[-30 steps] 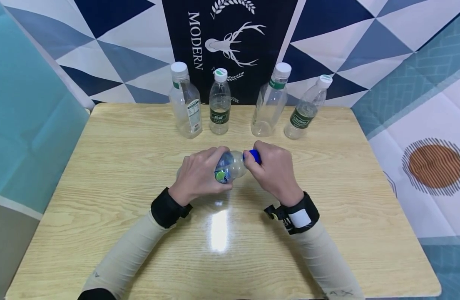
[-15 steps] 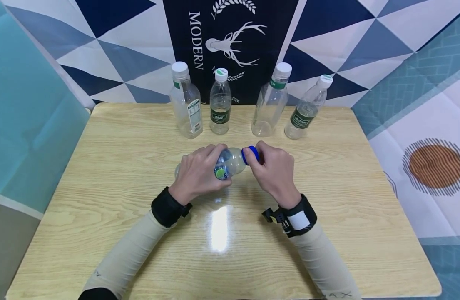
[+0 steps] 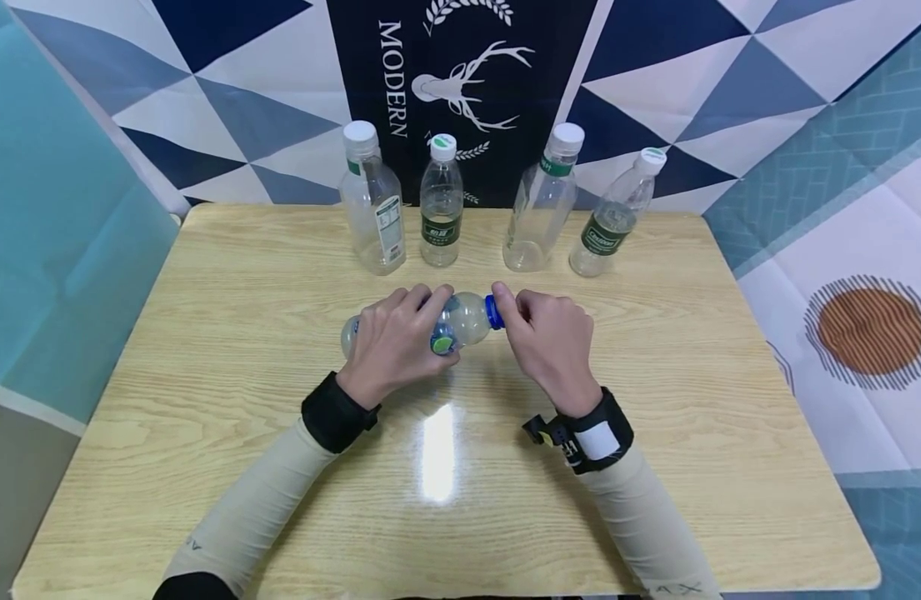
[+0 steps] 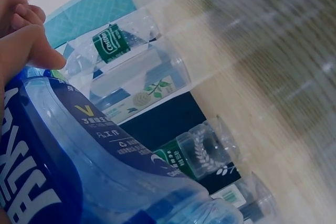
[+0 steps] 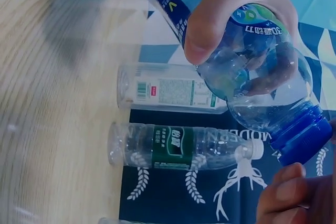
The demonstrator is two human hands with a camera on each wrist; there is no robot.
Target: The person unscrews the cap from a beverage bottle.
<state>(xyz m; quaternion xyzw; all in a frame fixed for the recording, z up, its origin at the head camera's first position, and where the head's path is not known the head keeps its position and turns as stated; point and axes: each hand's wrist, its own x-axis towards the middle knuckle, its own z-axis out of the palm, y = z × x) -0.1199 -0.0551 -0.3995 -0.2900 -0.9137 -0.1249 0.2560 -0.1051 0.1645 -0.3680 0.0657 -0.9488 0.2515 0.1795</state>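
Lying crosswise within left fingers (image 3: pixel 433 303) — bottle (image 3: pixel 468 320) (blue-capped).

Beyond the left hand (image 3: pixel 398 337), the black cloth (image 3: pixel 460 100) reads "MODERN"; the bottle it grips (image 4: pixel 100 145) bears a "V". Beyond the right hand (image 3: pixel 553 342), a clear bottle (image 3: pixel 610 225) is labelled "Cestbon"; behind that hand, the sleeve (image 3: pixel 648 508) shows "AX".

- Two pale beige sleeves, close-fitting and faintly creased, cover the forearms: the left sleeve (image 3: pixel 253 487) and the right sleeve (image 3: pixel 655 517).
- Dark lettering, partly legible as "AX", marks the right one; a small dark mark (image 3: pixel 193 546) sits on the left.
- I see a black band (image 3: pixel 195 586) at the left sleeve's lower end.
- Black wristbands (image 3: pixel 336 414) circle both wrists.
- The right one carries a white patch (image 3: pixel 598 441), pale markings and a small black housing (image 3: pixel 538 429).
- Fingers (image 3: pixel 516 312) are bare.
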